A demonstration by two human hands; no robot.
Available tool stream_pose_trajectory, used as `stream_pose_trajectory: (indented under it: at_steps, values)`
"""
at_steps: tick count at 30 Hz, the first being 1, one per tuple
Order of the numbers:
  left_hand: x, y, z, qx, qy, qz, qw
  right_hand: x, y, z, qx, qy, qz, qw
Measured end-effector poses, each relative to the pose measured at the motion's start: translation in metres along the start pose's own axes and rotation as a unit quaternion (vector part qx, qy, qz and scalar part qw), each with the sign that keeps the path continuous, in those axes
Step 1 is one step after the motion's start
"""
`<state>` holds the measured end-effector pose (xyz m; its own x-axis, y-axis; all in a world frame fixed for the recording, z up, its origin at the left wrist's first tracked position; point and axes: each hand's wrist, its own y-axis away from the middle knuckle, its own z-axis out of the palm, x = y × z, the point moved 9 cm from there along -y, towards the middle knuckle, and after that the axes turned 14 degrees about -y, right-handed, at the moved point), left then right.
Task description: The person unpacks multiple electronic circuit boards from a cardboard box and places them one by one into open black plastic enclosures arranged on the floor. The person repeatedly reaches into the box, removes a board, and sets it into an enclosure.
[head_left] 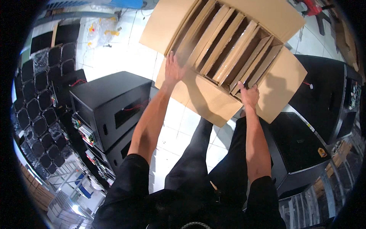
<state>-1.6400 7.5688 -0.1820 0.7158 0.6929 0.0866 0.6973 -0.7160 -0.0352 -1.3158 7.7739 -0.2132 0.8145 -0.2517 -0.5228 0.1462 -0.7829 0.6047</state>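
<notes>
A large open cardboard box (pixel 207 88) stands in front of me with its flaps folded outward. Several upright cardboard panels (pixel 225 42) fill it in slanting rows, some with shiny plastic film or tape along their edges. My left hand (pixel 174 69) lies at the box's near left corner, fingers stretched out and nothing in them. At the near right corner, my right hand (pixel 249 95) is closed over the edge beside the end panels, thumb toward the inside. Part of its grip is hidden, and I cannot tell whether it also touches a panel.
Black speaker-like cabinets (pixel 112 103) are stacked to the left, with more black cabinets (pixel 301 149) close on the right. Dark grilles or panels (pixel 42 95) line the far left. Crumpled clear plastic (pixel 102 32) lies on the white tiled floor (pixel 167 152). A red tool-like object (pixel 312 7) is at the upper right.
</notes>
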Motion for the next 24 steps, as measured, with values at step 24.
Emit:
stream_pose_trajectory:
  at_steps: [24]
  values:
    - [-0.047,0.183,0.029,-0.168,-0.014,-0.037,0.985,0.089,0.089,0.033,0.001,0.047,-0.146,0.988]
